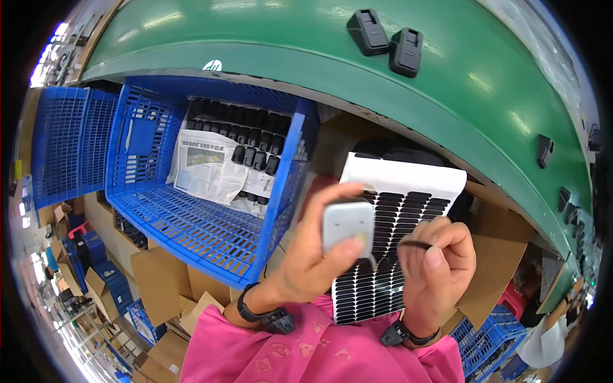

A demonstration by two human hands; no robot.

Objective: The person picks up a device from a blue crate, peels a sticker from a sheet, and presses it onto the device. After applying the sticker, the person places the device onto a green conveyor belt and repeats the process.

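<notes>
My left hand (pixel 305 258) is closed round a small grey, round-cornered rectangular device (pixel 348 220), thumb across its flat face. My right hand (pixel 447 271), beside it, pinches a thin dark strip (pixel 415 244) between thumb and fingers; it looks like a black sticker. A gap separates the strip from the device. Under both hands a white sheet (pixel 402 173) with columns of black oblong stickers reaches down to my lap. Part of the sheet is hidden behind my hands.
On the left, a blue plastic crate (pixel 191 220) holds newspaper (pixel 205 166) and rows of black devices (pixel 255 137). The green conveyor belt (pixel 268 32) curves past ahead, carrying black devices (pixel 407 52). Cardboard boxes (pixel 159 274) stand lower left, and a cardboard panel (pixel 495 255) on the right.
</notes>
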